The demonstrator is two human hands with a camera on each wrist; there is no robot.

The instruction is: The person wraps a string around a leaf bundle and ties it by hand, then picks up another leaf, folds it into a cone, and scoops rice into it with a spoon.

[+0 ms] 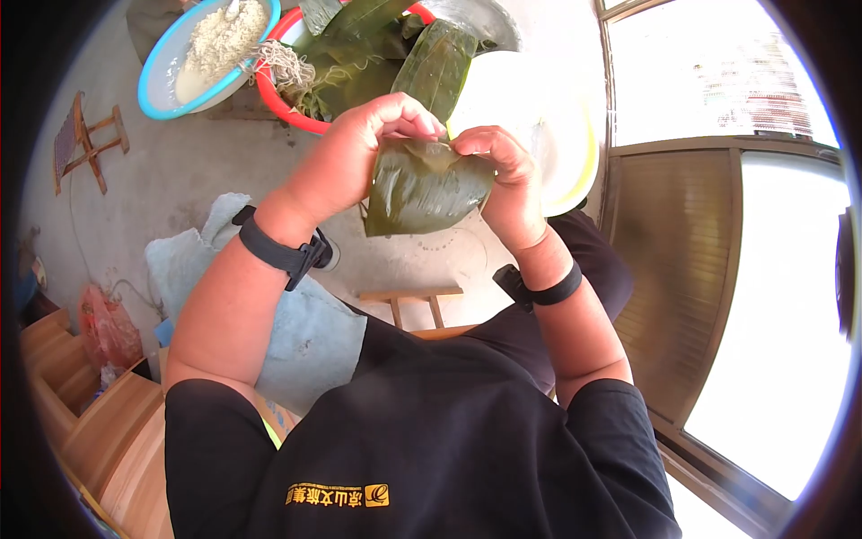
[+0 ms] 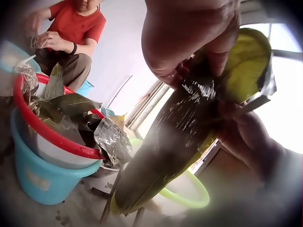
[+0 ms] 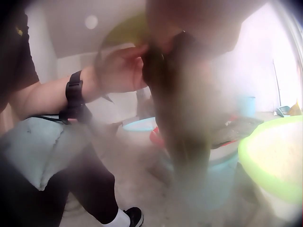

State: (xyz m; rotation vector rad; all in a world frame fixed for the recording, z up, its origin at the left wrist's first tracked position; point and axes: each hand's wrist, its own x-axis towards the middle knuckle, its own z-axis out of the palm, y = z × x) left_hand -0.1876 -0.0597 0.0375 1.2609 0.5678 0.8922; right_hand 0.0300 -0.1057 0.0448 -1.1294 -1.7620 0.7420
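Wide green leaves (image 1: pixel 426 189) hang between the two hands in the head view, wet and shiny. The left hand (image 1: pixel 386 121) pinches their upper edge on the left, and the right hand (image 1: pixel 512 175) grips the edge on the right, fingertips nearly meeting. In the left wrist view the leaves (image 2: pixel 161 142) form a long folded shape narrowing downward, with the left hand (image 2: pixel 189 42) above and the right hand (image 2: pixel 248 137) at the side. The right wrist view is blurred; the left hand (image 3: pixel 120 71) holds the leaf's edge there. Whether anything lies inside the fold is hidden.
A red-rimmed basin (image 1: pixel 292 117) holds leaves and strings (image 1: pixel 285 65). Beside it stands a blue-rimmed basin (image 1: pixel 162 108) of white grains. A basin with a yellow-green rim (image 1: pixel 588 171) is at the right. Wooden stools (image 1: pixel 90 144) stand on the floor. Another person in red (image 2: pixel 80 28) sits opposite.
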